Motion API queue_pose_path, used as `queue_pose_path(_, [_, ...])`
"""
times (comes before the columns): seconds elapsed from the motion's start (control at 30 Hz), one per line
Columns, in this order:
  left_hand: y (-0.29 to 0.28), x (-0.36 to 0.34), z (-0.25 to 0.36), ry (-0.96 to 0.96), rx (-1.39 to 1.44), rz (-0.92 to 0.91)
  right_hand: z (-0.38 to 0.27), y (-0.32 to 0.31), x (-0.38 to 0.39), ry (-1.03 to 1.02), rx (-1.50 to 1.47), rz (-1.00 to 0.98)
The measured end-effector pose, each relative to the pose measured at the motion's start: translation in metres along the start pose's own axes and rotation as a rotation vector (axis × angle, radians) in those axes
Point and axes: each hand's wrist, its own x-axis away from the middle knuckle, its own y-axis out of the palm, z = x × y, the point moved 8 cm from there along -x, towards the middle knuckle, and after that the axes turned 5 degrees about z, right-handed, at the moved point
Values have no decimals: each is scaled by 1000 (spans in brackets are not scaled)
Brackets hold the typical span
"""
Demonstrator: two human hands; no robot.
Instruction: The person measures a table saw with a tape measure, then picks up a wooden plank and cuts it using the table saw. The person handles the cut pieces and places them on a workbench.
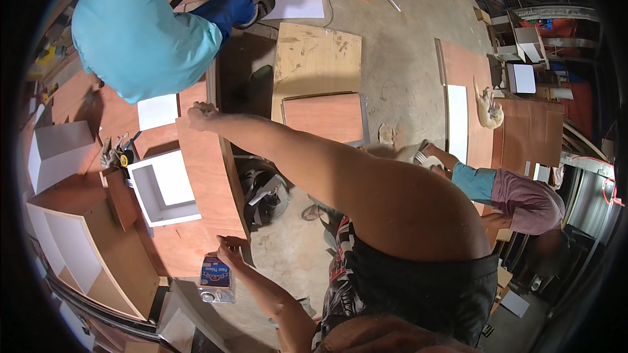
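My right hand (204, 112) is at the far end of a reddish plywood strip (210, 180), its fingers curled. What they hold, if anything, is too small to make out. At the strip's near end, my left hand (230, 252) is closed on a rectangular metal can (216, 280) with a dark blue label. The can sticks out past the edge of the plywood worktop (176, 248). Beside the strip lies a white open box frame (139, 180), and a white panel (157, 112) rests farther along.
A person in a turquoise shirt (144, 33) crouches at upper left. Another person (517, 199) bends at the right, near a dog (488, 108). A wooden cabinet (98, 255) stands at left. Plywood boards (317, 59) and a black bag (265, 196) lie on the floor.
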Motion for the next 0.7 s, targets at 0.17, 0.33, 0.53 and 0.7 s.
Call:
queue_pose_path(0.17, [17,-7,-18,-171,367,-12,9,41,-2,-442,1165,-28])
queue_pose_path(0.33, [38,20,-11,-41,317,-54,40,6,16,361,-620,-88])
queue_pose_path(0.53, [13,12,-32,27,507,-45,47,-66,62,239,-1101,117])
queue_pose_path(0.7, [-5,67,30,482,228,-35,52,-116,75,-58,-1208,228])
